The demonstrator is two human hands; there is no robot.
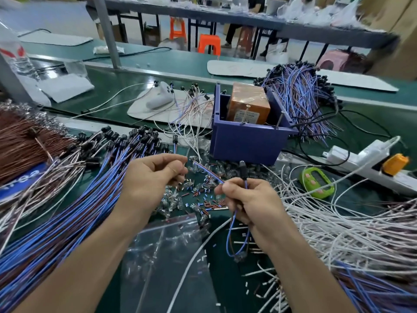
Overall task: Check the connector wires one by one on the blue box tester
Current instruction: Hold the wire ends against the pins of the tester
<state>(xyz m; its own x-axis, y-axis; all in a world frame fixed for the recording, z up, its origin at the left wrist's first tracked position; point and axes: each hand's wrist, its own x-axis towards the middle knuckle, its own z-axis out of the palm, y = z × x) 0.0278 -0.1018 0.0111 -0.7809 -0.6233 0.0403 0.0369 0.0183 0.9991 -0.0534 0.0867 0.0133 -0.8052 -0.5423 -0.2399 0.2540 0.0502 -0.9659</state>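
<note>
Just before the blue box tester [246,141] on the green surface [144,64], my right hand [248,199] pinches a blue-and-brown connector wire [234,227]; my left hand [151,177], fingers curled together, grips its other end.

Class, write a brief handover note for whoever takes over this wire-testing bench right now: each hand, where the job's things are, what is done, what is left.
Right hand: pinching one blue-brown connector wire, its black plug pointing up.
Left hand: fingers closed at that wire's other end; exact grip unclear.
Blue box tester: straight ahead, apart from the held wire.
Done: wire picked up; how many are tested cannot be told.
Left: test this wire, then the pile on the left.
</note>
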